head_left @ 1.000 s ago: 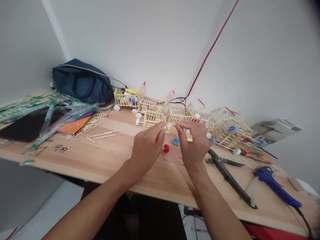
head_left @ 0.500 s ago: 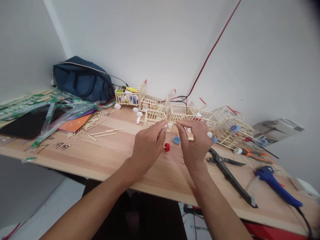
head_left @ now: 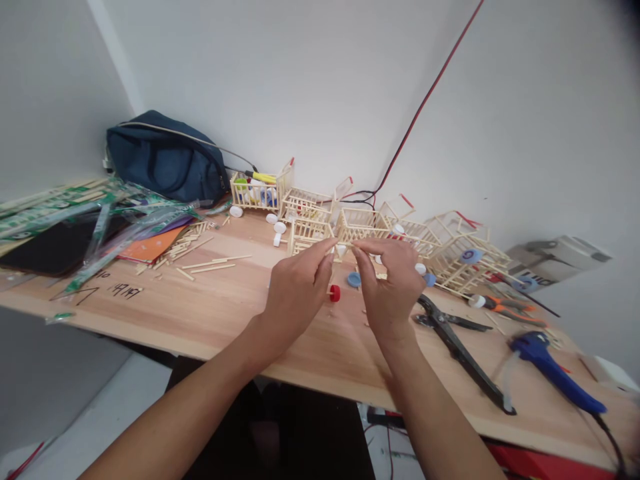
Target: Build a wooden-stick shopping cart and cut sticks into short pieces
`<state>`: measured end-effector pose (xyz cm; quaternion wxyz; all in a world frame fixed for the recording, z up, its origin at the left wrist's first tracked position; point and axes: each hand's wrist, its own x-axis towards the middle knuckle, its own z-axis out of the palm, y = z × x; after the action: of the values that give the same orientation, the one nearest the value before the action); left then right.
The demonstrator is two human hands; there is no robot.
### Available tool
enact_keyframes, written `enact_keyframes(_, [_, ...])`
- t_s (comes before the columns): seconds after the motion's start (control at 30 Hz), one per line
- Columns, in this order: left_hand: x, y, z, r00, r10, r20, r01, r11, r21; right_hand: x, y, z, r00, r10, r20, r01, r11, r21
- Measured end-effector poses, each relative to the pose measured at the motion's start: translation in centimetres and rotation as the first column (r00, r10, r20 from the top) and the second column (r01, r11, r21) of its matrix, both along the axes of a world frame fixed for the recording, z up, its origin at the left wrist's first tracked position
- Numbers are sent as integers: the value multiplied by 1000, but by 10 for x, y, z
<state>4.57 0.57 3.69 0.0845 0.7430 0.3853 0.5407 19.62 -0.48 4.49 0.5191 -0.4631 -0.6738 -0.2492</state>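
Observation:
Between the fingertips of my left hand (head_left: 297, 283) and my right hand (head_left: 393, 283) is a short wooden stick (head_left: 345, 247), pinched at either end. Both hands are raised just over the table, thumbs against forefingers. Right behind them stands a small cart made of thin wooden sticks (head_left: 311, 231), its lower part partly covered by my left hand. Under my left hand a red bottle cap (head_left: 335, 293) is fitted on a stick. A light blue cap (head_left: 354, 279) lies on the wood between the hands.
More stick carts (head_left: 363, 223) line the wall. Loose cut sticks (head_left: 213, 264) and a dark blue bag (head_left: 167, 160) are at left. Black cutters (head_left: 463, 353), orange-handled pliers (head_left: 515, 310) and a blue glue gun (head_left: 557, 373) are at right. The tabletop (head_left: 220, 320) ends close before me.
Almost nothing differs. Both hands keep the same pinch on the stick, and the view has shifted very slightly.

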Motion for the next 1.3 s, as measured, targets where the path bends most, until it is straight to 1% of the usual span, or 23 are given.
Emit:
enact_keyframes(0.37, [-1, -1, 1, 1000, 6, -1, -6, 1000, -4, 2, -1, -2, 998, -57, 33, 58, 998, -33])
enact_keyframes(0.67, [-1, 0, 2, 1000, -3, -5, 3, 1000, 27, 3, -1, -3, 999, -36, 24, 36, 999, -29])
enact_keyframes(0.9, [-3, -6, 0, 999, -27, -21, 27, 999, -22, 5, -1, -5, 1000, -11, -21, 9, 997, -83])
enact_keyframes(1.03, [-11, -16, -3, 999, -50, 17, 49, 998, 26, 8, -4, -7, 998, -1, -70, -8, 993, -119])
enact_keyframes(1.13, [-21, -25, -9, 998, -36, 47, 35, 999, 30, 12, -5, -9, 990, 27, -141, -49, 987, -150])
enact_keyframes(1.2, [-29, -30, -14, 999, 7, 47, -8, 1000, 19, 16, -4, -10, 977, 29, -212, -66, 983, -171])
enact_keyframes(1.3, [-41, -33, -22, 991, 111, 73, -110, 994, -17, 19, 0, -14, 949, 17, -315, -83, 976, -200])
